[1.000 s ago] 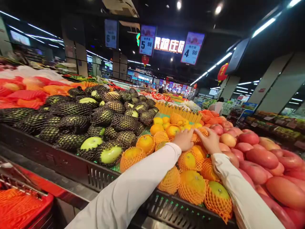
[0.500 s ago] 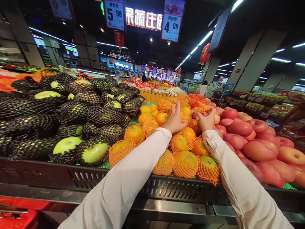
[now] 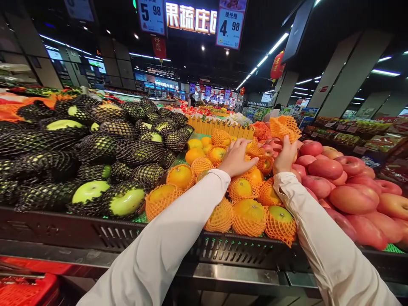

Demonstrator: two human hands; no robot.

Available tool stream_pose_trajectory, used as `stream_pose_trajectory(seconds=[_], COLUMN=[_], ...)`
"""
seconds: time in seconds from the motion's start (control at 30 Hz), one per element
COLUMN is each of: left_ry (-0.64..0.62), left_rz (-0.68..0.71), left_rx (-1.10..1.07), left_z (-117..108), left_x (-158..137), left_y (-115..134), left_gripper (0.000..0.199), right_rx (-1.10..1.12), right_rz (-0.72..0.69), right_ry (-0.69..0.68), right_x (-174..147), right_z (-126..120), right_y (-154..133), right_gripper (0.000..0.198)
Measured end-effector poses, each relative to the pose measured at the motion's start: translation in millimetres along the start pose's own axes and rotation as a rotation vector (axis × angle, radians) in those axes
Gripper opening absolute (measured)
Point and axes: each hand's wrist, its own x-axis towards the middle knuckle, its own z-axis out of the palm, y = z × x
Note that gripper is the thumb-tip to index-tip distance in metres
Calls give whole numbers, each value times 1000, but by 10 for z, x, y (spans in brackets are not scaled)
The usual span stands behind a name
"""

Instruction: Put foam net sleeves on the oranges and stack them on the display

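Note:
My right hand (image 3: 286, 157) pinches an orange foam net sleeve (image 3: 284, 127) and holds it up above the border between the oranges and the apples. The sleeve looks loose; I make out no fruit in it. Over the middle of the orange pile, my left hand (image 3: 237, 158) is palm down with its thumb stretched out to the right. Its fingertips are partly hidden by the hand and reach the fruit at the back. Around it lie oranges (image 3: 241, 190) in foam net sleeves, with some bare oranges (image 3: 195, 155) towards the back left.
Green fruits (image 3: 126, 203) in black nets fill the left side. Red apples (image 3: 349, 198) are heaped on the right. A black slotted crate edge (image 3: 229, 251) runs along the front, with a red basket (image 3: 30, 293) at lower left. Price signs (image 3: 230, 25) hang overhead.
My right hand has risen slightly to the right, lifting the foam net sleeve from the pile. My left hand has lowered and flattened over the oranges.

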Motion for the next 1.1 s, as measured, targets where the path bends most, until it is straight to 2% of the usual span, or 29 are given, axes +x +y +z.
stream_pose_trajectory(seconds=[0.03, 0.1, 0.17, 0.23, 0.3, 0.5, 0.63, 0.7, 0.8, 0.9, 1.0, 1.1], left_ry=[51, 133, 173, 188, 203, 247, 279, 300, 310, 240, 132, 83], left_rz=[15, 26, -2, -52, -87, -163, -253, -239, -186, -122, -51, -68], left_rx=[-22, -48, -20, 36, 60, 40, -1, -37, -88, -153, -147, -40], left_z=[-3, -7, -8, -13, -22, -55, -65, -63, -51, -30, -7, -2], left_x=[6, 23, 42, 58, 66, 61, 63, 65, 66, 60, 50, 47], left_y=[3, -3, -21, -38, -48, -16, -3, -12, -24, -18, -10, -23], left_gripper=[56, 47, 31, 13, 3, 8, 13, 11, 1, 17, 32, 26], right_rx=[39, 84, 28, -77, -159, -246, -216, -196, -181, -107, -71, -129], right_rz=[-28, -71, -141, -254, -328, -392, -405, -377, -277, -213, -199, -217], right_ry=[-82, -337, -572, -668, -642, -482, -360, -376, -531, -649, -577, -448], right_x=[-21, -77, -132, -162, -160, -105, -104, -125, -179, -221, -222, -208], right_z=[3, 12, 20, 21, 18, 3, -1, 0, 4, 7, 7, -2], right_y=[-21, -64, -100, -114, -103, -69, -125, -163, -225, -269, -268, -263], right_gripper=[58, 55, 49, 43, 38, 21, 22, 24, 26, 28, 31, 40])
